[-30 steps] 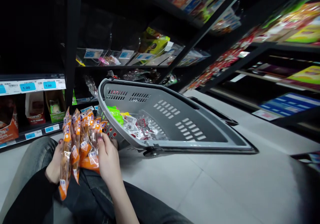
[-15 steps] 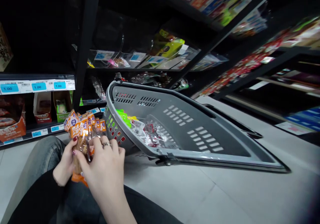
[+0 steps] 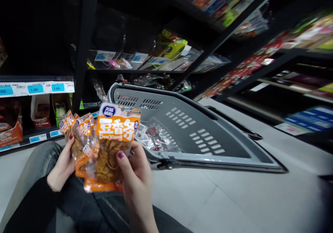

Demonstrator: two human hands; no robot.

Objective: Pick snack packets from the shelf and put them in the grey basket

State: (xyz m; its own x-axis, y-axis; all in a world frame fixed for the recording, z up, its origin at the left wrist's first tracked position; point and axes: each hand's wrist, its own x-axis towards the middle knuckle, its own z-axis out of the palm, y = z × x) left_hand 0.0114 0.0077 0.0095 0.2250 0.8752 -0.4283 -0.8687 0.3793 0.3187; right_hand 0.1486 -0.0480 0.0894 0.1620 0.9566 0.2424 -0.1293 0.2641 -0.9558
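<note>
Between thumb and fingers, my right hand (image 3: 135,172) grips one orange-and-clear snack packet (image 3: 111,146), its printed front turned toward me and brown pieces showing through the lower half. My left hand (image 3: 62,163) is closed around a bunch of similar orange snack packets (image 3: 80,142), fanned at the top and partly covered by the single packet. Just beyond my right hand, a grey shopping basket (image 3: 179,116) rests on the floor, with clear and red plastic-wrapped items (image 3: 158,139) inside. The fingers behind the packets are hidden.
Dark shelves with blue price tags (image 3: 35,88) stand ahead and to the left. Opened snack boxes (image 3: 40,111) sit on the low left shelf. A black basket handle (image 3: 234,120) lies beyond the basket. Pale floor tiles (image 3: 208,198) extend to the right. My bent knee (image 3: 39,167) is at left.
My right hand has drawn one packet from the bunch and moved it right, turning its front toward me. My left hand still holds the others. The view has shifted slightly.
</note>
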